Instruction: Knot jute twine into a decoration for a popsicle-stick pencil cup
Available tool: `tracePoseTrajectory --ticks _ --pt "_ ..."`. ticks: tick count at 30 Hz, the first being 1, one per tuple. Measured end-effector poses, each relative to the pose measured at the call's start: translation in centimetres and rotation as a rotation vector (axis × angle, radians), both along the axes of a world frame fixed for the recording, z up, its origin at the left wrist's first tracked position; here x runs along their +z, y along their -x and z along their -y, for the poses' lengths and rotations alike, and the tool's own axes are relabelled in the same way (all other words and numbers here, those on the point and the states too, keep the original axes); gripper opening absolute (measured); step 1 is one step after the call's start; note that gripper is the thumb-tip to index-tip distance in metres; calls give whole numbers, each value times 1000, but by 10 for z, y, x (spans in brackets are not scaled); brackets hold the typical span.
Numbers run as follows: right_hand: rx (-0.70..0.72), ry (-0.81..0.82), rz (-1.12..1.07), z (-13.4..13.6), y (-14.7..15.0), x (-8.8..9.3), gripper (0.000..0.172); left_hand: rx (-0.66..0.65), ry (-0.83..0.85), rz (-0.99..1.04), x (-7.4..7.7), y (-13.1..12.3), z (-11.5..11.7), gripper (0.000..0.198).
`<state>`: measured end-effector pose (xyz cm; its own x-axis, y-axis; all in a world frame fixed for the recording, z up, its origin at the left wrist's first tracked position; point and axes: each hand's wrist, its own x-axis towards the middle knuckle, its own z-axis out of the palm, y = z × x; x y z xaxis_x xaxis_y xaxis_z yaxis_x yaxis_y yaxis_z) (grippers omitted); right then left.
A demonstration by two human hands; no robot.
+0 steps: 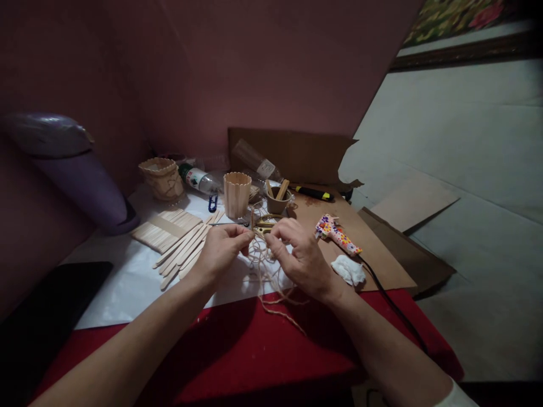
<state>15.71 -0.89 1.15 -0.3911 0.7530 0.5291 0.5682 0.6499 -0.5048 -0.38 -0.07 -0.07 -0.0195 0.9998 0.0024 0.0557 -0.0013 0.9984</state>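
My left hand [223, 249] and my right hand [300, 261] face each other above the white sheet. Each one pinches jute twine [262, 265] between thumb and fingers. Loose strands hang in a tangle below, with ends trailing over the red cloth. Just beyond the fingers lie gold-handled scissors [265, 226], partly hidden. A cup covered in wooden craft sticks [237, 195] stands upright behind my left hand. Loose craft sticks [184, 251] fan out beside my left wrist, next to a banded bundle of sticks [166, 229].
To the right, a flowered glue gun [337, 233] with a black cord and a crumpled white tissue [348, 269] lie on cardboard [382, 265]. Behind are a small pot with sticks [278, 202], a utility knife [314, 193], plastic bottles [206, 180] and a twine-trimmed cup [162, 181].
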Motion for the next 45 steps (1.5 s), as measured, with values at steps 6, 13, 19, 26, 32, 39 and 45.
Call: tracePoseTrajectory --ticks 6,13,19,26,32,39,45 --pt "141 5 326 16 8 -3 28 63 111 241 2 1 -2 13" --pt "-259 46 656 -2 -13 -8 28 37 180 495 14 10 -7 21" --pt "-611 -174 338 -16 -31 7 16 11 171 409 16 6 0 21" --pt "137 700 -396 1 7 -4 31 -154 176 302 8 -12 11 21" --pt "73 696 -400 -7 9 -14 33 -157 216 265 7 -13 13 21" --pt "159 985 -467 -10 2 -11 35 -150 227 233 8 -13 12 24" --pt "319 1219 -650 -13 -3 -8 29 -105 92 -6 4 -9 9 23"
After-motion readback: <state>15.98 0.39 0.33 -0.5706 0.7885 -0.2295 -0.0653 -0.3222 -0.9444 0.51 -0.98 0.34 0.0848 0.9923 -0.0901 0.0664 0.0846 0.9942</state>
